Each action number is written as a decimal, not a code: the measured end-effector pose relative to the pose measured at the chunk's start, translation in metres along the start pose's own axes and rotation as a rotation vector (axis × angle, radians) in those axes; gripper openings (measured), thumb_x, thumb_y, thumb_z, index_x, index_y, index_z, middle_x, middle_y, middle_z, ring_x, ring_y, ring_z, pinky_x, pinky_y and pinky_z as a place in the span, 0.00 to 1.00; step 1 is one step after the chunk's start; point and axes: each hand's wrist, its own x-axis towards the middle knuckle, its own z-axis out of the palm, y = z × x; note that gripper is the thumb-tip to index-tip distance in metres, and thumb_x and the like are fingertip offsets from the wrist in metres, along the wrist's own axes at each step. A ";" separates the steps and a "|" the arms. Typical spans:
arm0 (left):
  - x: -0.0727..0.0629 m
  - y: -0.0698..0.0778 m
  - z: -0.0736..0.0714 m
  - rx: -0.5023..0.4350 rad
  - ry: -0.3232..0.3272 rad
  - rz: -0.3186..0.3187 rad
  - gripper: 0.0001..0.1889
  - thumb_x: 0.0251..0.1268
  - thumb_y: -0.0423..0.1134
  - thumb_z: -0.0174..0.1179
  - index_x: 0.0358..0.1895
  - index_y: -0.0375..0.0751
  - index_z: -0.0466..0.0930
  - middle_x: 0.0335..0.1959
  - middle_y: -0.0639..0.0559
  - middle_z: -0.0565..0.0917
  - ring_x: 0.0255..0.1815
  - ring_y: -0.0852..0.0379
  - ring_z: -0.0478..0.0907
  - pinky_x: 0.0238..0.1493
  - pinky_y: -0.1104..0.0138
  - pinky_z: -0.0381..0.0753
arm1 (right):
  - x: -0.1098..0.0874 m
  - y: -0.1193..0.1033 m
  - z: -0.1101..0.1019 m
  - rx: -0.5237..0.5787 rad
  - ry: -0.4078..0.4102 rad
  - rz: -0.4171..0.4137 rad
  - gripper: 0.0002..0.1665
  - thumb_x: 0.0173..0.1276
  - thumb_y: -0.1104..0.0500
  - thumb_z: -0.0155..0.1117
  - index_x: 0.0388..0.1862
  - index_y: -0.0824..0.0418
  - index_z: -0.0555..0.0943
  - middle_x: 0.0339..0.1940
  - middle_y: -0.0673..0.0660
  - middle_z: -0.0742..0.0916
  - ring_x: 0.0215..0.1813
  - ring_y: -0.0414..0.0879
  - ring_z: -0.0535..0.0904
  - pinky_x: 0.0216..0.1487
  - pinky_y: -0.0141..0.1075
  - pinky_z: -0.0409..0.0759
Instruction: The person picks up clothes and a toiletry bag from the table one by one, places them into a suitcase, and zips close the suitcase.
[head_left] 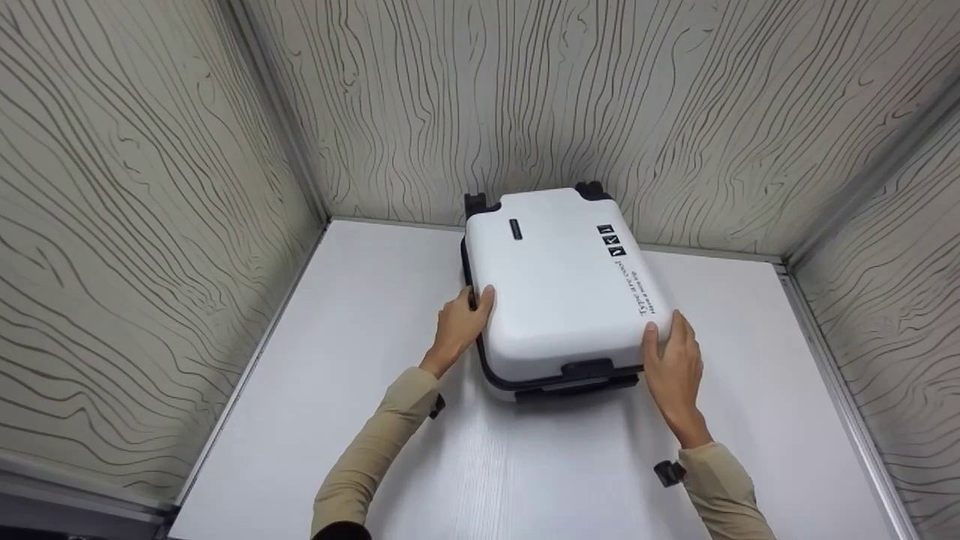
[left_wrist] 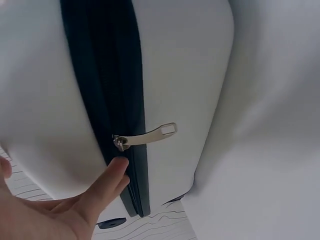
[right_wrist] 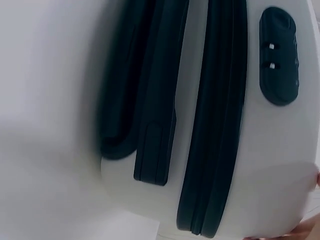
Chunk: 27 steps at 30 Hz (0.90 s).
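A white hard-shell suitcase [head_left: 562,292] lies flat on the white table, its handle end toward me. My left hand [head_left: 461,322] grips its left edge, thumb on the top shell and fingers against the side. In the left wrist view, those fingertips touch the black zipper band [left_wrist: 107,75] just below a metal zipper pull [left_wrist: 152,135]. At the near right corner, my right hand [head_left: 675,367] holds the shell with thumb on top and fingers round the side. The right wrist view shows the black carry handle [right_wrist: 160,100] and combination lock [right_wrist: 279,55]; most of that hand is hidden there.
Two black wheels [head_left: 475,202] on the suitcase's far end point at the wood-grain back wall [head_left: 450,97]. More patterned panels flank the white table [head_left: 360,300] left and right, with metal strips along its edges.
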 end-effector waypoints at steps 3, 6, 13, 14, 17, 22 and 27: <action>0.003 0.003 0.001 0.015 -0.010 -0.055 0.46 0.70 0.70 0.40 0.69 0.29 0.67 0.60 0.33 0.77 0.55 0.40 0.79 0.54 0.51 0.77 | -0.005 -0.001 0.001 0.003 0.012 0.005 0.37 0.78 0.51 0.51 0.73 0.76 0.59 0.71 0.76 0.66 0.67 0.73 0.64 0.63 0.64 0.61; 0.005 0.006 0.002 0.039 -0.016 -0.096 0.47 0.69 0.72 0.39 0.72 0.30 0.64 0.66 0.33 0.73 0.62 0.37 0.74 0.60 0.48 0.73 | -0.006 -0.001 0.001 -0.006 0.006 -0.001 0.38 0.78 0.51 0.50 0.73 0.77 0.58 0.71 0.76 0.66 0.68 0.73 0.63 0.65 0.63 0.61; 0.005 0.006 0.009 0.032 -0.052 -0.108 0.47 0.70 0.70 0.40 0.74 0.30 0.60 0.67 0.32 0.71 0.65 0.38 0.72 0.64 0.50 0.69 | -0.005 0.004 -0.001 -0.052 0.025 -0.066 0.37 0.77 0.51 0.52 0.71 0.78 0.61 0.69 0.77 0.68 0.66 0.74 0.66 0.63 0.64 0.63; 0.005 0.006 0.010 0.022 -0.053 -0.096 0.47 0.71 0.70 0.39 0.74 0.29 0.59 0.67 0.32 0.70 0.65 0.38 0.72 0.64 0.51 0.69 | -0.005 0.005 -0.002 -0.057 0.034 -0.079 0.37 0.76 0.52 0.53 0.71 0.78 0.62 0.69 0.77 0.69 0.64 0.74 0.67 0.62 0.64 0.63; 0.005 0.005 0.013 -0.009 -0.048 -0.060 0.47 0.71 0.70 0.39 0.74 0.29 0.57 0.67 0.30 0.70 0.64 0.39 0.73 0.64 0.52 0.71 | -0.003 0.008 -0.003 -0.069 0.054 -0.111 0.36 0.75 0.52 0.54 0.70 0.79 0.64 0.68 0.77 0.70 0.62 0.74 0.69 0.60 0.64 0.65; 0.001 0.005 0.016 -0.018 -0.012 -0.034 0.47 0.72 0.69 0.37 0.74 0.26 0.57 0.65 0.28 0.71 0.62 0.39 0.75 0.61 0.53 0.73 | 0.003 0.009 -0.002 -0.067 0.056 -0.135 0.36 0.74 0.52 0.55 0.68 0.79 0.65 0.66 0.77 0.72 0.59 0.74 0.71 0.58 0.65 0.67; -0.007 0.007 0.022 -0.001 0.014 -0.030 0.47 0.73 0.68 0.37 0.72 0.23 0.57 0.63 0.26 0.72 0.60 0.38 0.76 0.59 0.52 0.75 | 0.013 0.014 -0.002 -0.058 0.051 -0.127 0.35 0.74 0.53 0.54 0.69 0.78 0.65 0.67 0.76 0.72 0.57 0.74 0.72 0.57 0.64 0.68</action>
